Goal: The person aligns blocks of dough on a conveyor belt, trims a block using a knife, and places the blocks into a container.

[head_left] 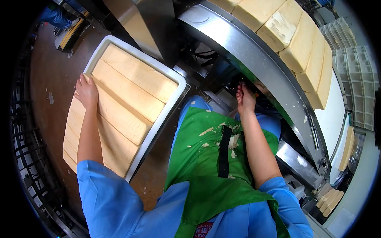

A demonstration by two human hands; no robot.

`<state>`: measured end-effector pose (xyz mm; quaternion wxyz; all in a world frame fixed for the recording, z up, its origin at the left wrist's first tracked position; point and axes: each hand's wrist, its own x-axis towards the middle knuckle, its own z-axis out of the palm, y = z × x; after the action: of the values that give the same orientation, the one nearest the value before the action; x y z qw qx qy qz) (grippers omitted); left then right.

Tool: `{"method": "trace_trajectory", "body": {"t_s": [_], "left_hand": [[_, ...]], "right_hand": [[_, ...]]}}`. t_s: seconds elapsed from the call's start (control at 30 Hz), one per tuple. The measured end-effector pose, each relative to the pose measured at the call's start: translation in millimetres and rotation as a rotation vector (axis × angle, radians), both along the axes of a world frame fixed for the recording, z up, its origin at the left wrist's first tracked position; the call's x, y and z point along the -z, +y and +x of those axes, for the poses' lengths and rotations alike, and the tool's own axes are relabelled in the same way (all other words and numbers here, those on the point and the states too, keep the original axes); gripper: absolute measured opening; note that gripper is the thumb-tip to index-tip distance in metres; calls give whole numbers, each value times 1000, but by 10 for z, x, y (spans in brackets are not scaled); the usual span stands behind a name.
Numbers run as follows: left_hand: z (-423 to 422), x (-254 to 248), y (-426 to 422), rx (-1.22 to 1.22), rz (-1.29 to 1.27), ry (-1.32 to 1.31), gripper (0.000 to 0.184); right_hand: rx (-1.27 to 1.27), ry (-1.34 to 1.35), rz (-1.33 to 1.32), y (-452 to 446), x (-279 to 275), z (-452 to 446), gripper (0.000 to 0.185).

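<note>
My left hand (86,93) curls its fingers over the far end of a long pale-yellow loaf (119,111). This loaf sits a little higher than its neighbours and casts a shadow beside it. Several similar loaves lie side by side in a white tray (182,81) to my left. My right hand (246,98) reaches under the edge of a curved steel counter (222,33), its fingers bent together. Dark machine parts surround it, and what the fingers hold, if anything, is hidden.
More pale loaves (307,47) are stacked on the counter to the right. White plastic crates (353,79) stand beyond it. Small pieces (329,201) lie low at the right. At the upper left, another person's leg (57,16) is by a yellow-edged step (71,35).
</note>
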<state>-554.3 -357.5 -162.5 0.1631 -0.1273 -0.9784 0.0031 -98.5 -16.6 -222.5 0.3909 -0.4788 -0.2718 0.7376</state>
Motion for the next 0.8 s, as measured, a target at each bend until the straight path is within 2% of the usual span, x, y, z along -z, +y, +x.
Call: {"method": "trace_trajectory", "body": {"t_s": [0.33, 0.4, 0.5, 0.57, 0.6, 0.67, 0.7, 0.73, 0.8], "left_hand": [[-60, -57, -5, -17, -22, 68, 53], [-117, -303, 35, -85, -86, -103, 55], [-329, -649, -68, -69, 99, -216, 54], [-222, -1165, -97, 17, 254, -387, 42], [-159, -1365, -177, 7, 268, -355, 42], [49, -1722, -373, 342, 821, -369, 26], [302, -1987, -448, 412, 958, -341, 18], [504, -2145, -531, 560, 1283, -484, 22], [1089, -2370, -558, 644, 1598, -497, 39]], "right_hand": [[-49, -90, -36, -110, -130, 63, 20], [-171, -125, -20, -147, -106, 189, 24], [-273, -168, 6, -280, -193, 374, 23], [-329, -214, 21, -344, -142, 500, 22], [-352, -225, 50, -403, -128, 538, 21], [-431, -144, 72, -524, -134, 561, 21], [-475, -167, 110, -590, -126, 533, 22], [-530, -142, 160, -649, -141, 494, 23], [-641, -149, 376, -840, -407, 279, 23]]}}
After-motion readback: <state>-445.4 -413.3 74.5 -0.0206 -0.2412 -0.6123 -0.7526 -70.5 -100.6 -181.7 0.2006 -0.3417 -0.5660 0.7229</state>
